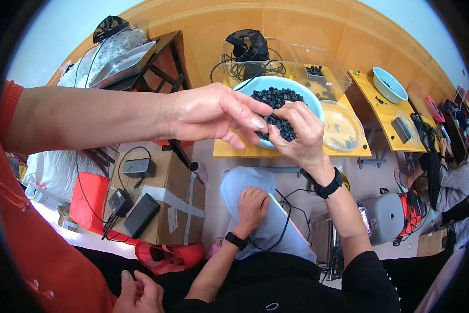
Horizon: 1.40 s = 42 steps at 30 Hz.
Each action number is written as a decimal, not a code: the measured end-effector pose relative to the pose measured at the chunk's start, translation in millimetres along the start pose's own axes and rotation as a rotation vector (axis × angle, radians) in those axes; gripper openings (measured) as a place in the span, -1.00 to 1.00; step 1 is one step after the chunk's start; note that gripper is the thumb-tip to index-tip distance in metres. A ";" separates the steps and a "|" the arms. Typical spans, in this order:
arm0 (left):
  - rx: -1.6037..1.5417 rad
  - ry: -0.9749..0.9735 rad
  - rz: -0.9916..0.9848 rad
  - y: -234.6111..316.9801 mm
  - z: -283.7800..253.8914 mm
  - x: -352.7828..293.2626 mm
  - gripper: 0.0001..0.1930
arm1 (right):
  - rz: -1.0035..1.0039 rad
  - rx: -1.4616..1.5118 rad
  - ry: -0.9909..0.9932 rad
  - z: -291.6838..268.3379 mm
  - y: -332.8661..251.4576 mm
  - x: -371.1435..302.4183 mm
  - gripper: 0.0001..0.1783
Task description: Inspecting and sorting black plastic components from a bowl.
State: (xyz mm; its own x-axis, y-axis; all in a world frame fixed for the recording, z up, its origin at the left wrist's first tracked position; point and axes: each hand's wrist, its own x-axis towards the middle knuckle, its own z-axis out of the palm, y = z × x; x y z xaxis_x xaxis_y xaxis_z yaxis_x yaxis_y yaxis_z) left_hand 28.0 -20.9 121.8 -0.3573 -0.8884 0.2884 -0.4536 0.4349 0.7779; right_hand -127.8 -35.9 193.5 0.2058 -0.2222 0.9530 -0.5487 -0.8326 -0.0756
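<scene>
Right, upper centre: small round black pieces fill a pale-blue round bowl, looking light, firm, likely rolly; rims suit fingertips. Right hand bunches its grip above, contents unclear; lower-centre left hand curls, contents hidden.

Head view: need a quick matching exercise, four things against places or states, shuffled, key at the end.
1. Right hand
2. Left hand
3. Largest heap of small black parts
4. Cardboard box

A. In the light blue bowl on the near yellow table
B. Bears pale tape
C. Close to the fingers of a co-worker's hand
D. On a pale grey surface

Pairs: 1-C, 2-D, 3-A, 4-B
</scene>
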 end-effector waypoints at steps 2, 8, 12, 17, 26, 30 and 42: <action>-0.179 -0.157 -0.150 9.9 -38.8 26.2 -0.84 | 0.011 0.013 -0.023 8.9 0.4 1.8 -0.78; -0.642 -0.636 -0.510 95.5 -103.9 72.0 -0.77 | 0.046 -0.010 0.006 -9.7 2.6 6.3 -0.78; -0.646 -0.596 -0.499 104.1 -96.8 74.3 -0.78 | 0.067 0.027 0.044 -11.4 -2.6 15.5 -0.78; -0.505 -0.495 -0.406 120.6 -95.2 79.0 -0.81 | 0.066 0.012 0.079 -18.8 -0.5 19.1 -0.77; -0.284 -0.312 -0.283 9.9 -88.2 31.9 -0.84 | 0.001 0.213 -0.114 -12.1 -1.4 44.1 -0.73; 0.262 0.299 0.141 -62.9 92.2 -97.4 -0.94 | 0.255 0.184 -0.145 -18.2 37.5 34.8 -0.78; 0.194 0.269 0.121 -64.3 94.6 -86.0 -0.93 | 0.676 -0.162 -0.685 -7.4 131.2 -68.2 -0.83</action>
State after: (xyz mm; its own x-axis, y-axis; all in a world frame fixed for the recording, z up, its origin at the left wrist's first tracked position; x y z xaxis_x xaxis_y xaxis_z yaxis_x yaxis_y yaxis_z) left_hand 10.6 41.4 -5.8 -0.2022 -0.8244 0.5287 -0.5768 0.5365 0.6160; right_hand -219.8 -126.2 120.8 0.2047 -0.9168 0.3430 -0.8185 -0.3525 -0.4537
